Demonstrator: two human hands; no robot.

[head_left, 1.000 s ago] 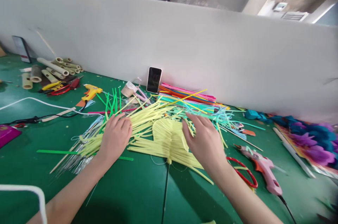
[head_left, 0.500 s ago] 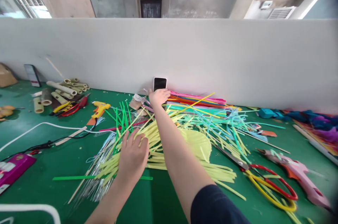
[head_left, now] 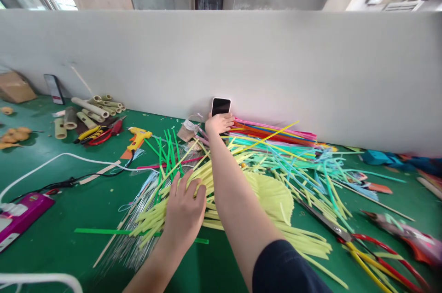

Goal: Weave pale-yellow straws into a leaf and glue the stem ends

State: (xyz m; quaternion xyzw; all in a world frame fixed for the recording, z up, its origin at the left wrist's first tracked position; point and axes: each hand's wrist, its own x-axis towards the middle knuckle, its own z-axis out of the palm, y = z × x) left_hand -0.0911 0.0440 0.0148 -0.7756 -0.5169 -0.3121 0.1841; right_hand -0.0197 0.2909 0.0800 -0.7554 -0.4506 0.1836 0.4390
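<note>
Since a second ago, the right hand [head_left: 218, 124] has gone from beside the leaf [head_left: 271, 194] to the phone [head_left: 221, 106] leaning on the partition [head_left: 311, 67]; whether its fingers grip the phone, I cannot tell. The left hand [head_left: 184, 208] lies unclenched, fingers parted, on yellow strips [head_left: 148, 218]. The leaf lies right of the right forearm, near the scissors [head_left: 333, 227].

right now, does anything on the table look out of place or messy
The pale yellow strips look messy: they lie loose and crisscrossed around the left hand, unlike the neater pink and orange bundle beside the phone. I see nothing plainly damaged.
</note>
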